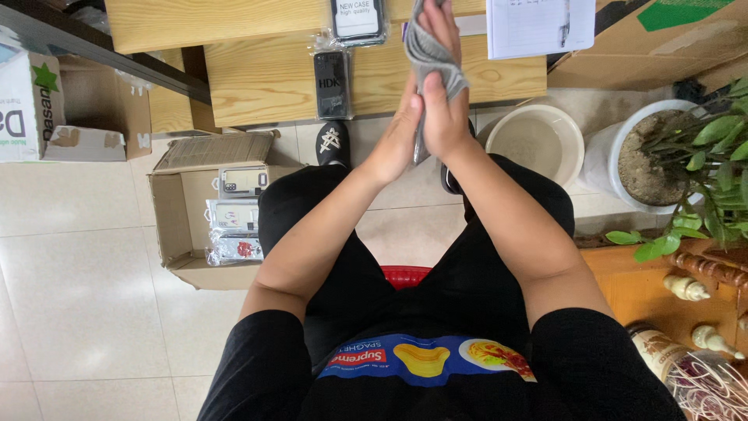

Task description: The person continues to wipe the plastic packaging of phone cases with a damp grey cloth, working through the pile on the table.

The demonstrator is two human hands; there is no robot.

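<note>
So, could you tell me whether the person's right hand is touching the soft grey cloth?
Touching: the head view shows the right hand closed around the grey cloth.

A small packing workroom: a cardboard box (204,209) of packaged phone cases (236,217) beside a wooden table (273,74).

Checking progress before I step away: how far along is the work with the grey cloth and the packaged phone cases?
Done: two packaged cases lie on the wooden table. In hand: both hands, left hand and right hand, press a grey cloth. Left: more packaged cases in the cardboard box.
</note>
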